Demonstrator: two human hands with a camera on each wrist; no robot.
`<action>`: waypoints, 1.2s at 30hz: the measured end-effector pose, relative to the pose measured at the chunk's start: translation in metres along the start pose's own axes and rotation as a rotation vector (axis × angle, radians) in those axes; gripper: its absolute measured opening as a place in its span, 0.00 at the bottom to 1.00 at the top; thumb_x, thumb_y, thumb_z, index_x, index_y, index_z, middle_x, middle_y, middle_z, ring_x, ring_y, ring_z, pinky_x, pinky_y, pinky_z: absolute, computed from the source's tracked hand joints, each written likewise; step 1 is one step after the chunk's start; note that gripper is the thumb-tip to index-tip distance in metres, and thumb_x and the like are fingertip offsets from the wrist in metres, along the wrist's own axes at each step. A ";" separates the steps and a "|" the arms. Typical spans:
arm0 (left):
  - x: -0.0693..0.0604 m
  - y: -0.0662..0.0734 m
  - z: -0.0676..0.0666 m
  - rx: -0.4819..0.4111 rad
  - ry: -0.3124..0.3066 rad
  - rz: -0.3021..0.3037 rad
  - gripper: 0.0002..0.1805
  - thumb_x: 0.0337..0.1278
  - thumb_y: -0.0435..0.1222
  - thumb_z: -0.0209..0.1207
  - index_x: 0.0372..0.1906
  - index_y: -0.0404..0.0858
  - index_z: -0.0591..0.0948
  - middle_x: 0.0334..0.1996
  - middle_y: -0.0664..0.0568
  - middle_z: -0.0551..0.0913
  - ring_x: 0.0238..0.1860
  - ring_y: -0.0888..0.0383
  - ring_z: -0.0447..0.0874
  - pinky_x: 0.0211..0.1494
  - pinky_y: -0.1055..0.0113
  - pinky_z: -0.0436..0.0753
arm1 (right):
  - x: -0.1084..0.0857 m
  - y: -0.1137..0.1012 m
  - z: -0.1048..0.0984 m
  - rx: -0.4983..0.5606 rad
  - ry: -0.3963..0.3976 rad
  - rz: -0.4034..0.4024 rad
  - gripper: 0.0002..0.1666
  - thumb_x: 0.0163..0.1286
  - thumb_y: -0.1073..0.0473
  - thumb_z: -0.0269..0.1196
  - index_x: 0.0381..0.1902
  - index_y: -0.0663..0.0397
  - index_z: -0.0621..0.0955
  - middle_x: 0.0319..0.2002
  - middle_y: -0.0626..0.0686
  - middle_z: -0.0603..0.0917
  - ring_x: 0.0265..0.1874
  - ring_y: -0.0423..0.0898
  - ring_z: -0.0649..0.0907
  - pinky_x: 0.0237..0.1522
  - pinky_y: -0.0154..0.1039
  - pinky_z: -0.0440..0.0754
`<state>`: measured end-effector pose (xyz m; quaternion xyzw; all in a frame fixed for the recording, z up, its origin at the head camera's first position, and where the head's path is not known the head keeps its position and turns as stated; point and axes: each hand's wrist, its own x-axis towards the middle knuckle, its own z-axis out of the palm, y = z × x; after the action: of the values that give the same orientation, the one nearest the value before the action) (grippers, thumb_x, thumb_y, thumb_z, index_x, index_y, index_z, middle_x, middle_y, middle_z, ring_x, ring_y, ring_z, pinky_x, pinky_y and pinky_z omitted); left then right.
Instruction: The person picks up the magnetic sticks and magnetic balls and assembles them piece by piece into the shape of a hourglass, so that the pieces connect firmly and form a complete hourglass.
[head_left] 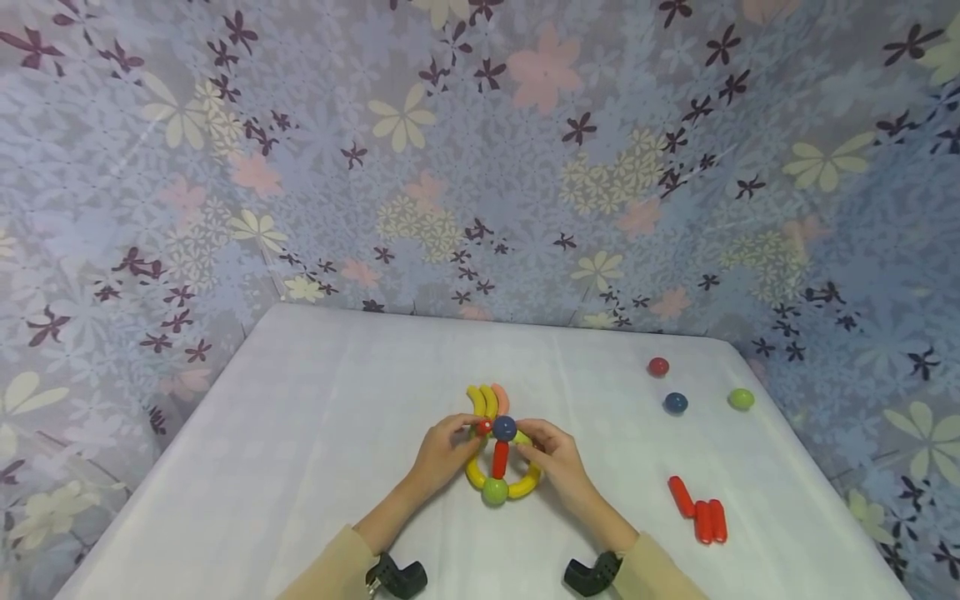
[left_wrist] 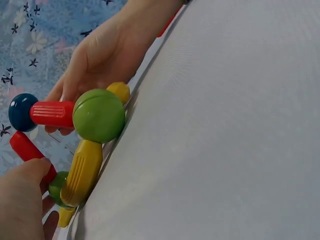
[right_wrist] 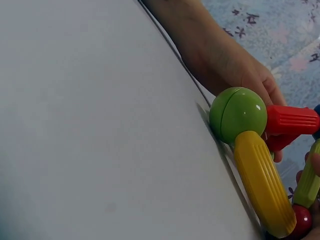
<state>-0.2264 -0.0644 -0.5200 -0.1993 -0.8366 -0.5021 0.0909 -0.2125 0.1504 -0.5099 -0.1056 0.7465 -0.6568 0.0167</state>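
Operator: What do my hands have?

Observer: Your left hand (head_left: 442, 454) pinches a slanting red stick (left_wrist: 26, 147) between thumb and fingers; its upper end sits close under the blue ball (head_left: 505, 428), and I cannot tell whether they touch. Your right hand (head_left: 562, 468) pinches a light green stick (right_wrist: 308, 179) that runs up from a dark red ball (right_wrist: 302, 221).

Operator: And where is the ball-and-stick frame (left_wrist: 85, 169) itself?

Observer: Right between your hands, on the white-covered tabletop (head_left: 360, 400). Nearest you is its green ball (head_left: 495, 492), with curved yellow sticks (head_left: 525, 486) reaching out to either side and a middle red stick (head_left: 500, 458) rising to the blue ball.

Operator: What lies around it?

Observer: Just beyond the frame, two yellow arcs (head_left: 490, 402) and a pink arc (head_left: 501, 399), side by side. Well apart on your right are a loose red ball (head_left: 658, 367), a loose blue ball (head_left: 677, 403) and a loose green ball (head_left: 742, 399); nearer you lie three red rods (head_left: 702, 522), two of them parallel.
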 end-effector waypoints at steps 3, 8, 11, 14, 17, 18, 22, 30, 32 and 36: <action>-0.001 -0.001 0.001 0.018 0.010 -0.006 0.16 0.58 0.38 0.62 0.51 0.43 0.81 0.49 0.53 0.84 0.53 0.55 0.79 0.56 0.57 0.79 | 0.003 0.003 0.001 0.068 -0.012 0.008 0.21 0.62 0.66 0.63 0.53 0.69 0.76 0.44 0.39 0.85 0.47 0.33 0.81 0.52 0.26 0.76; -0.001 -0.002 0.000 0.029 0.033 0.013 0.15 0.55 0.38 0.64 0.49 0.45 0.83 0.46 0.55 0.85 0.50 0.56 0.79 0.55 0.60 0.79 | 0.005 0.006 0.001 0.136 -0.029 0.017 0.20 0.62 0.68 0.62 0.52 0.70 0.76 0.42 0.36 0.86 0.46 0.33 0.82 0.51 0.27 0.76; -0.001 -0.001 -0.001 0.040 0.030 0.049 0.15 0.54 0.37 0.65 0.49 0.45 0.84 0.46 0.56 0.86 0.50 0.57 0.79 0.55 0.60 0.77 | 0.005 0.006 0.000 0.148 -0.040 0.001 0.17 0.62 0.69 0.60 0.50 0.66 0.77 0.41 0.36 0.86 0.45 0.33 0.81 0.49 0.27 0.77; -0.001 -0.001 -0.001 0.091 0.015 0.092 0.15 0.55 0.38 0.64 0.49 0.46 0.84 0.46 0.56 0.86 0.50 0.57 0.78 0.55 0.60 0.77 | 0.004 0.007 -0.001 0.157 -0.041 -0.011 0.15 0.63 0.69 0.60 0.48 0.62 0.78 0.41 0.37 0.85 0.44 0.34 0.81 0.49 0.27 0.77; -0.002 -0.001 0.000 0.139 0.004 0.121 0.15 0.56 0.39 0.64 0.49 0.46 0.84 0.46 0.57 0.85 0.50 0.58 0.77 0.55 0.60 0.77 | 0.004 0.007 -0.001 0.155 -0.040 -0.010 0.14 0.64 0.68 0.60 0.48 0.61 0.79 0.41 0.36 0.85 0.45 0.33 0.81 0.50 0.27 0.77; -0.002 -0.001 0.000 0.141 0.003 0.121 0.14 0.56 0.39 0.64 0.49 0.46 0.83 0.46 0.57 0.85 0.50 0.57 0.77 0.55 0.60 0.77 | 0.004 0.007 -0.001 0.153 -0.038 -0.013 0.14 0.64 0.67 0.60 0.49 0.63 0.78 0.41 0.36 0.85 0.45 0.33 0.81 0.50 0.27 0.76; -0.003 -0.001 0.001 0.148 0.000 0.112 0.13 0.56 0.40 0.63 0.47 0.46 0.82 0.45 0.58 0.84 0.50 0.58 0.77 0.55 0.60 0.78 | 0.003 0.008 -0.001 0.119 -0.024 -0.048 0.17 0.64 0.67 0.60 0.51 0.70 0.76 0.42 0.37 0.85 0.47 0.35 0.81 0.52 0.27 0.76; -0.002 0.000 0.000 0.077 -0.004 0.100 0.12 0.54 0.37 0.63 0.45 0.43 0.81 0.44 0.55 0.83 0.49 0.58 0.80 0.56 0.59 0.79 | 0.005 0.001 -0.010 0.035 0.117 -0.036 0.14 0.66 0.66 0.59 0.49 0.65 0.79 0.48 0.57 0.84 0.46 0.35 0.82 0.51 0.28 0.78; -0.003 0.000 0.000 0.055 -0.004 0.088 0.13 0.52 0.34 0.64 0.45 0.43 0.81 0.44 0.55 0.82 0.49 0.57 0.80 0.56 0.59 0.79 | 0.008 -0.002 -0.018 0.015 0.184 -0.031 0.13 0.67 0.66 0.59 0.48 0.66 0.79 0.47 0.58 0.84 0.44 0.34 0.82 0.49 0.27 0.79; -0.004 0.000 -0.001 0.013 0.004 0.061 0.14 0.50 0.30 0.64 0.45 0.42 0.81 0.44 0.54 0.82 0.48 0.57 0.79 0.55 0.60 0.79 | 0.019 -0.012 -0.042 -0.026 0.384 -0.012 0.12 0.65 0.68 0.60 0.45 0.69 0.80 0.38 0.44 0.86 0.39 0.31 0.81 0.45 0.24 0.78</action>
<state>-0.2232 -0.0659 -0.5210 -0.2228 -0.8333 -0.4940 0.1091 -0.2363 0.1871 -0.4899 0.0169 0.7436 -0.6554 -0.1313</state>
